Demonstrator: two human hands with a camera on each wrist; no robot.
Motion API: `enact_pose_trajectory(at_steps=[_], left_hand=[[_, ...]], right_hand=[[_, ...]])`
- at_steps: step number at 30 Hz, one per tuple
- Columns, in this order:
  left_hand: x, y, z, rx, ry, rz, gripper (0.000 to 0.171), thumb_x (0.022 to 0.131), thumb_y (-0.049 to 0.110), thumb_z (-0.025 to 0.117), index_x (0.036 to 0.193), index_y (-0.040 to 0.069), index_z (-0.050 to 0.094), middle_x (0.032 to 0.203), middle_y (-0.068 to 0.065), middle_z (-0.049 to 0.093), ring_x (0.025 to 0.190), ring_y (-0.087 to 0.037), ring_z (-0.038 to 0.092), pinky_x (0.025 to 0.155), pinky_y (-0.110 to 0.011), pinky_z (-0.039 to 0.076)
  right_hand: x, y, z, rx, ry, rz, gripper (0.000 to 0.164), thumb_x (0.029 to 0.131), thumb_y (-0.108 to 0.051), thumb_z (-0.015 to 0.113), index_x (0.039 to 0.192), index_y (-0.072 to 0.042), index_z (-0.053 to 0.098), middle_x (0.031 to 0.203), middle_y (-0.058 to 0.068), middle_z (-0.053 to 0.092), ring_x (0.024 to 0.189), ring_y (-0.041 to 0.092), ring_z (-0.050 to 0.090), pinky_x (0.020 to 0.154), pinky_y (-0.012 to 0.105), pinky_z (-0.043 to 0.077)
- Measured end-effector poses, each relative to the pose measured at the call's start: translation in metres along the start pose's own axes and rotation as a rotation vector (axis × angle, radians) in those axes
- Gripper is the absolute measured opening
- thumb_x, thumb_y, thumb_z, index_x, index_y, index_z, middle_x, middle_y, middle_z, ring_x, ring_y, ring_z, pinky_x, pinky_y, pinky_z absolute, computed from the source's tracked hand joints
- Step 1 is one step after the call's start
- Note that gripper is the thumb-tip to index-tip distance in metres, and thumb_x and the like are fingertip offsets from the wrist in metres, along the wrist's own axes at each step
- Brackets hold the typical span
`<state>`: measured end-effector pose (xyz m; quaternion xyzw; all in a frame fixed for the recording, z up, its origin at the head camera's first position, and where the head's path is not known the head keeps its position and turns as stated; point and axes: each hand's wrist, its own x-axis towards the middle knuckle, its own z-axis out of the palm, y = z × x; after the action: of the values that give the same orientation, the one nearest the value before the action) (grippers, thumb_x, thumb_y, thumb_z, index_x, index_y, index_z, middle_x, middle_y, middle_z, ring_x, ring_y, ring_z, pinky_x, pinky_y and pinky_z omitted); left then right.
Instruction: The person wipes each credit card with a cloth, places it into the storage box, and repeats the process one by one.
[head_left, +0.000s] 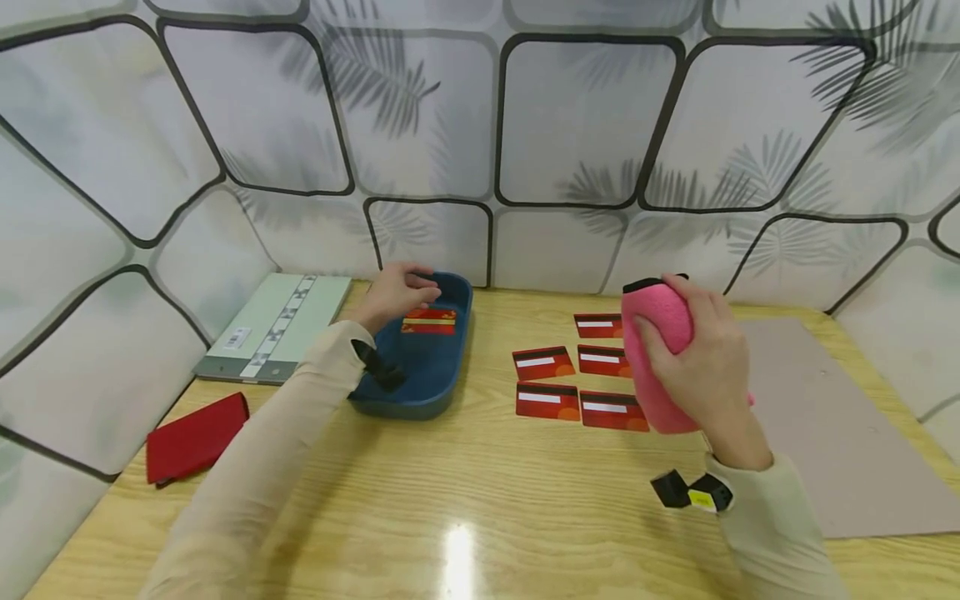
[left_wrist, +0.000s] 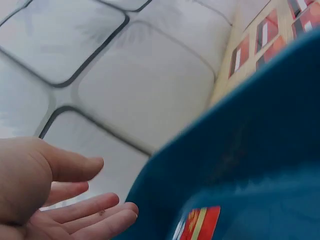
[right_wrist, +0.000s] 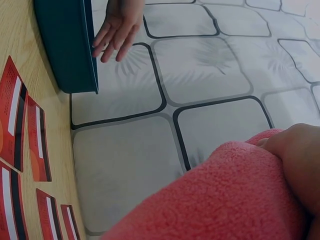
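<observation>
My left hand [head_left: 396,295] hovers over the far left rim of a blue plastic tray [head_left: 408,409], its fingers loosely extended and holding nothing. Inside the tray lies a red card-like piece with a gold stripe [head_left: 429,322], also visible in the left wrist view as a red and gold piece [left_wrist: 201,223]. My right hand [head_left: 701,360] grips a soft pink fleecy item with black edging [head_left: 654,321], held above the table. Several red cards with black and white stripes [head_left: 547,401] lie beside and beneath it; the pink item partly covers some of them.
A pale green and grey folder-like item [head_left: 258,325] lies left of the tray. In front of it is a dark red folded cloth or pouch [head_left: 197,437]. A grey-pink flat board [head_left: 847,442] lies at the right. A patterned fabric wall [head_left: 585,125] closes the back.
</observation>
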<state>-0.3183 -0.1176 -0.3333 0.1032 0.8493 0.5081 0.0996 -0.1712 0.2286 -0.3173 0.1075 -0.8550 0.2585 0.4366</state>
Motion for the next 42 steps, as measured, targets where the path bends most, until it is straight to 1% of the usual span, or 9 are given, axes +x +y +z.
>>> enact_pose_trajectory(at_steps=[7, 14, 18, 22, 27, 32, 35, 39, 42], left_hand=[[0.013, 0.03, 0.038, -0.067, -0.047, 0.056, 0.048, 0.093, 0.014, 0.063, 0.137, 0.0, 0.049, 0.121, -0.022, 0.064, 0.102, -0.038, 0.065, 0.087, -0.044, 0.056], [0.027, 0.049, 0.079, -0.113, -0.098, 0.108, 0.043, 0.092, 0.011, 0.064, 0.133, 0.001, 0.053, 0.118, -0.023, 0.066, 0.103, -0.037, 0.065, 0.089, -0.043, 0.056], [0.037, 0.056, 0.101, -0.092, -0.111, 0.138, 0.041, 0.091, 0.006, 0.064, 0.131, -0.001, 0.054, 0.119, -0.024, 0.065, 0.103, -0.037, 0.065, 0.09, -0.047, 0.055], [0.048, 0.06, 0.124, -0.029, -0.125, 0.15, 0.039, 0.09, 0.004, 0.065, 0.128, -0.001, 0.057, 0.119, -0.023, 0.064, 0.103, -0.036, 0.066, 0.084, -0.04, 0.058], [0.061, 0.056, 0.154, -0.024, -0.132, 0.156, 0.043, 0.088, 0.005, 0.068, 0.128, -0.003, 0.056, 0.115, -0.021, 0.066, 0.099, -0.032, 0.066, 0.074, -0.029, 0.058], [0.069, 0.041, 0.18, -0.03, -0.121, 0.176, 0.052, 0.086, 0.014, 0.073, 0.132, 0.0, 0.054, 0.125, -0.02, 0.06, 0.113, -0.031, 0.058, 0.087, -0.034, 0.054], [0.073, 0.034, 0.191, 0.038, -0.067, 0.177, 0.057, 0.083, 0.023, 0.077, 0.132, 0.004, 0.056, 0.134, -0.017, 0.053, 0.124, -0.031, 0.045, 0.101, -0.038, 0.043], [0.077, 0.028, 0.2, 0.153, 0.022, 0.127, 0.063, 0.077, 0.036, 0.081, 0.131, 0.011, 0.059, 0.141, -0.017, 0.042, 0.127, -0.032, 0.031, 0.104, -0.045, 0.035], [0.081, 0.022, 0.208, 0.228, 0.042, 0.101, 0.068, 0.073, 0.043, 0.083, 0.131, 0.014, 0.06, 0.143, -0.017, 0.035, 0.128, -0.032, 0.028, 0.104, -0.045, 0.035]], right_hand=[[0.002, 0.004, -0.005, -0.013, -0.005, 0.015, 0.049, 0.08, -0.013, 0.071, 0.126, -0.003, 0.057, 0.11, 0.028, 0.059, 0.092, 0.041, 0.058, 0.069, 0.061, 0.051], [0.007, 0.005, -0.008, -0.015, 0.002, 0.009, 0.049, 0.081, -0.014, 0.071, 0.126, -0.003, 0.058, 0.112, 0.027, 0.06, 0.094, 0.04, 0.058, 0.07, 0.061, 0.051], [0.009, 0.006, -0.009, -0.012, 0.015, 0.01, 0.048, 0.081, -0.014, 0.071, 0.126, -0.004, 0.058, 0.111, 0.026, 0.061, 0.094, 0.039, 0.058, 0.071, 0.06, 0.051], [0.011, 0.006, -0.011, -0.014, 0.024, 0.017, 0.048, 0.081, -0.014, 0.071, 0.126, -0.004, 0.059, 0.11, 0.026, 0.061, 0.093, 0.039, 0.058, 0.07, 0.059, 0.051], [0.012, 0.006, -0.013, -0.021, 0.032, 0.015, 0.047, 0.081, -0.016, 0.071, 0.125, -0.004, 0.059, 0.109, 0.026, 0.062, 0.092, 0.039, 0.058, 0.069, 0.058, 0.05], [0.01, 0.007, -0.015, -0.026, 0.035, 0.013, 0.047, 0.08, -0.016, 0.071, 0.124, -0.004, 0.06, 0.109, 0.026, 0.063, 0.093, 0.039, 0.059, 0.07, 0.058, 0.05], [0.008, 0.007, -0.016, -0.03, 0.036, 0.019, 0.047, 0.08, -0.017, 0.071, 0.124, -0.004, 0.06, 0.107, 0.026, 0.062, 0.09, 0.039, 0.059, 0.069, 0.057, 0.05], [0.007, 0.008, -0.016, -0.027, 0.041, 0.022, 0.047, 0.081, -0.017, 0.072, 0.124, -0.005, 0.06, 0.107, 0.026, 0.061, 0.092, 0.039, 0.059, 0.069, 0.057, 0.05], [0.005, 0.008, -0.018, -0.032, 0.031, 0.022, 0.047, 0.081, -0.017, 0.071, 0.124, -0.004, 0.059, 0.108, 0.026, 0.061, 0.092, 0.038, 0.059, 0.069, 0.057, 0.051]])
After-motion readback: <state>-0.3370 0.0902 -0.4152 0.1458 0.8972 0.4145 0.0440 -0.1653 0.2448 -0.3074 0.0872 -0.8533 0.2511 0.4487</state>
